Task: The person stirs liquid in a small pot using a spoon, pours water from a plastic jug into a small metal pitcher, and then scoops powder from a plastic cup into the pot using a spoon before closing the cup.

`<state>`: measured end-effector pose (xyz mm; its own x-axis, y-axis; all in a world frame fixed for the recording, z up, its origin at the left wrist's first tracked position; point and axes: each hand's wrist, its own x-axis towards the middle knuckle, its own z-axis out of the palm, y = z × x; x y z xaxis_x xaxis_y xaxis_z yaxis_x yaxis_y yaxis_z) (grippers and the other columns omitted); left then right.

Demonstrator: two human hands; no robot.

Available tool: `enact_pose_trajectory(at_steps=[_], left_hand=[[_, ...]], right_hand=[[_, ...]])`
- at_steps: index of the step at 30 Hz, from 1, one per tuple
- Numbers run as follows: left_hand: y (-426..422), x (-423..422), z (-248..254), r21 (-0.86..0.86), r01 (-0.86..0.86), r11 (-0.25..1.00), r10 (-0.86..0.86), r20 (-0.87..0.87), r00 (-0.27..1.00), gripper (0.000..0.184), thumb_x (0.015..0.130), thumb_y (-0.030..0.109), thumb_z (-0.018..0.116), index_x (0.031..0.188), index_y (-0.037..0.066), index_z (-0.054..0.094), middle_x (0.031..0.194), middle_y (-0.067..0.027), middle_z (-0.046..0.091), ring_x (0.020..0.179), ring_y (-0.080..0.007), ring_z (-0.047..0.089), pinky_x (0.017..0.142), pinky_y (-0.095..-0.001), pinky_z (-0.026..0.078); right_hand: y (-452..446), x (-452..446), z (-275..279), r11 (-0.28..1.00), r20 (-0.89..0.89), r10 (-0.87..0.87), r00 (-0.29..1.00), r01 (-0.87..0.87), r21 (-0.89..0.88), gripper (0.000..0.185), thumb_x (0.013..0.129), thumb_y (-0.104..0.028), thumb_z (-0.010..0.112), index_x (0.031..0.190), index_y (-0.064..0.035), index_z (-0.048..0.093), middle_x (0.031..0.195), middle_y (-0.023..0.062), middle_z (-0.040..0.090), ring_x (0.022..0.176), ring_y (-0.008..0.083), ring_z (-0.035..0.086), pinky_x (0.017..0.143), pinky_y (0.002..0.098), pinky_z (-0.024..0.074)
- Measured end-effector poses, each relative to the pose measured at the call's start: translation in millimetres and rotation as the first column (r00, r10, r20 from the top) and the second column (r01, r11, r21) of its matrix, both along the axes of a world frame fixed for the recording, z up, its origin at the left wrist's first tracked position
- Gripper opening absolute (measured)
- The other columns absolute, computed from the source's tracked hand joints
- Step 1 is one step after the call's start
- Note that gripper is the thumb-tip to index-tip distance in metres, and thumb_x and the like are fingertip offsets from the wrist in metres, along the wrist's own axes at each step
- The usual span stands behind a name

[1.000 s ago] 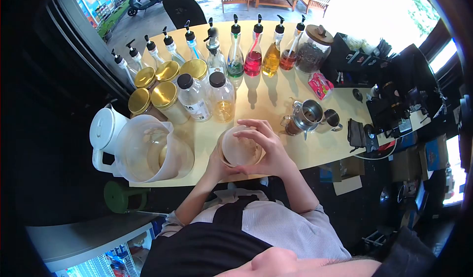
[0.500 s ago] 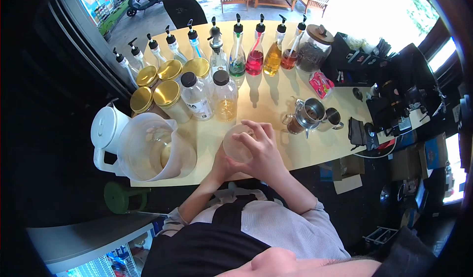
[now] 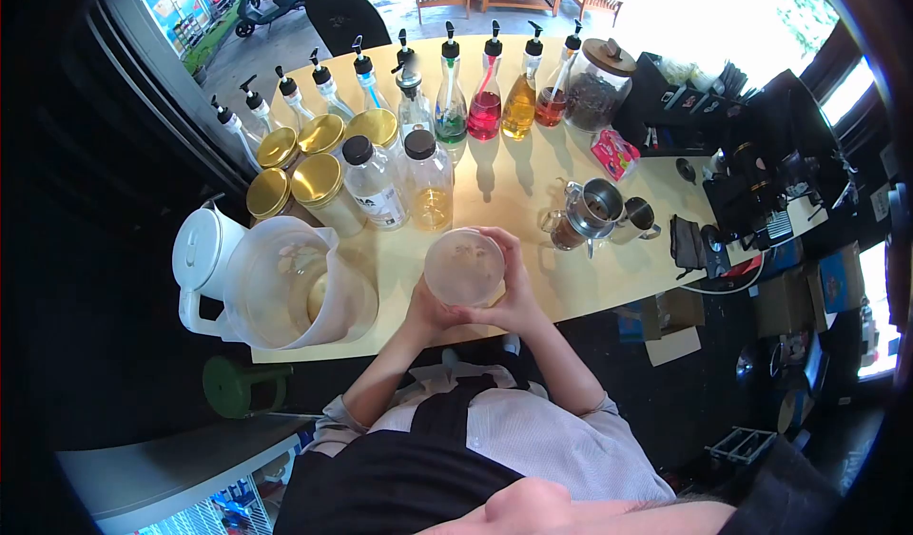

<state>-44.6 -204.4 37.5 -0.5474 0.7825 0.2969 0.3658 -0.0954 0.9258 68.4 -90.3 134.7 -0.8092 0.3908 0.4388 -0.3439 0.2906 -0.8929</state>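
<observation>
Between my two hands is a round, translucent container [image 3: 464, 269] with a frosted top, held over the table's front edge. My left hand [image 3: 430, 309] is wrapped round its lower left side. On the right side, my right hand [image 3: 515, 288] curves round it, fingers at the upper right rim and thumb along the bottom. What lies inside is blurred. Just behind it stand a black-capped bottle with amber liquid [image 3: 432, 207] and a labelled black-capped bottle [image 3: 383, 204].
A large translucent jug [image 3: 276, 297] and a white pitcher [image 3: 202, 254] stand left, near gold-lidded jars [image 3: 319, 181]. Pump bottles, including a red one [image 3: 485, 115], line the back. A metal filter on a glass cup [image 3: 597, 207] sits right, beside a metal cup [image 3: 639, 216].
My right hand's fingers have moved off the top of the container to its right side, so the round top now shows whole. The camera view has shifted slightly.
</observation>
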Motion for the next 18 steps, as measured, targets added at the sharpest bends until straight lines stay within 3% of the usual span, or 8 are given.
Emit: enact_pose_trajectory(at_steps=[2, 4, 5, 11, 13, 15, 17, 18], left_hand=[[4.8, 4.4, -9.4, 0.037, -0.03, 0.999, 0.032, -0.045, 0.998, 0.074, 0.062, 0.038, 0.083, 0.121, 0.004, 0.053, 0.117, -0.0135, 0.06, 0.108, -0.0265, 0.059, 0.088, -0.0375, 0.049], [4.0, 11.4, -10.9, 0.108, -0.094, 0.99, 0.073, 0.184, 0.98, 0.067, 0.063, 0.035, 0.083, 0.116, 0.003, 0.055, 0.113, -0.0137, 0.062, 0.103, -0.0268, 0.062, 0.084, -0.0371, 0.051], [3.9, 12.5, -6.8, 0.105, -0.094, 0.99, 0.073, 0.183, 0.98, 0.067, 0.063, 0.035, 0.083, 0.116, 0.003, 0.055, 0.113, -0.0137, 0.062, 0.103, -0.0268, 0.062, 0.084, -0.0371, 0.051], [8.1, 18.1, 8.0, 0.043, -0.126, 0.991, 0.13, -0.111, 0.985, 0.064, 0.065, 0.026, 0.082, 0.117, 0.003, 0.053, 0.109, -0.0136, 0.063, 0.1, -0.0251, 0.063, 0.083, -0.0354, 0.051], [13.5, 20.7, 3.5, 0.044, -0.14, 0.989, 0.131, 0.161, 0.978, 0.07, 0.065, 0.026, 0.083, 0.12, 0.002, 0.049, 0.111, -0.014, 0.061, 0.102, -0.0251, 0.062, 0.083, -0.0357, 0.051], [17.2, 20.8, 5.7, 0.061, -0.112, 0.992, 0.102, 0.149, 0.984, 0.074, 0.064, 0.027, 0.084, 0.122, 0.001, 0.046, 0.114, -0.0151, 0.059, 0.104, -0.0258, 0.061, 0.084, -0.0361, 0.05], [22.6, 16.6, 2.4, 0.08, -0.082, 0.993, 0.07, 0.137, 0.988, 0.079, 0.063, 0.029, 0.085, 0.124, 0.001, 0.044, 0.117, -0.0162, 0.057, 0.106, -0.0265, 0.06, 0.086, -0.0365, 0.05], [26.2, 12.1, -5.1, 0.017, -0.113, 0.993, 0.109, 0.164, 0.98, 0.082, 0.062, 0.03, 0.086, 0.125, 0.0, 0.042, 0.119, -0.0174, 0.055, 0.108, -0.0277, 0.058, 0.088, -0.0367, 0.049]], right_hand=[[-5.7, -2.5, -7.3, 0.999, -0.064, -0.04, 0.997, 0.04, 0.006, 0.1, 0.057, -0.022, 0.089, 0.136, -0.0078, 0.03, 0.134, 0.0157, 0.044, 0.126, 0.0265, 0.044, 0.105, 0.0405, 0.0355], [-5.9, 0.7, -9.1, 0.995, -0.054, -0.085, 0.995, 0.087, 0.041, 0.097, 0.058, -0.022, 0.088, 0.135, -0.0068, 0.031, 0.134, 0.0159, 0.043, 0.126, 0.0268, 0.044, 0.105, 0.0408, 0.0353], [-6.0, 1.7, -10.0, 0.988, -0.048, -0.127, 0.991, 0.131, 0.082, 0.095, 0.058, -0.023, 0.088, 0.133, -0.0057, 0.032, 0.134, 0.016, 0.043, 0.126, 0.0272, 0.043, 0.105, 0.0412, 0.0351], [-8.9, 4.7, -30.3, 0.962, -0.132, -0.246, 0.96, 0.259, 0.09, 0.095, 0.061, -0.025, 0.086, 0.135, -0.0018, 0.03, 0.132, 0.0194, 0.041, 0.126, 0.0306, 0.042, 0.106, 0.0431, 0.0342], [-13.1, 0.2, -41.3, 0.95, -0.169, -0.295, 0.94, 0.307, 0.05, 0.097, 0.061, -0.027, 0.086, 0.135, -0.0003, 0.029, 0.132, 0.02, 0.04, 0.127, 0.0315, 0.04, 0.106, 0.0435, 0.0337], [-17.3, -3.2, -59.7, 0.936, -0.206, -0.344, 0.916, 0.353, 0.007, 0.098, 0.062, -0.028, 0.086, 0.136, 0.0012, 0.028, 0.131, 0.0207, 0.038, 0.128, 0.0323, 0.037, 0.106, 0.0439, 0.0332], [-18.7, -4.7, -78.5, 0.845, 0.027, -0.505, 0.862, 0.488, 0.219, 0.104, 0.061, -0.032, 0.086, 0.139, 0.0035, 0.027, 0.133, 0.024, 0.036, 0.124, 0.0378, 0.039, 0.102, 0.0464, 0.0346], [-17.1, -3.9, -84.6, 0.842, 0.024, -0.509, 0.86, 0.492, 0.221, 0.104, 0.061, -0.032, 0.086, 0.139, 0.0035, 0.027, 0.133, 0.024, 0.036, 0.124, 0.0378, 0.039, 0.102, 0.0464, 0.0346]])
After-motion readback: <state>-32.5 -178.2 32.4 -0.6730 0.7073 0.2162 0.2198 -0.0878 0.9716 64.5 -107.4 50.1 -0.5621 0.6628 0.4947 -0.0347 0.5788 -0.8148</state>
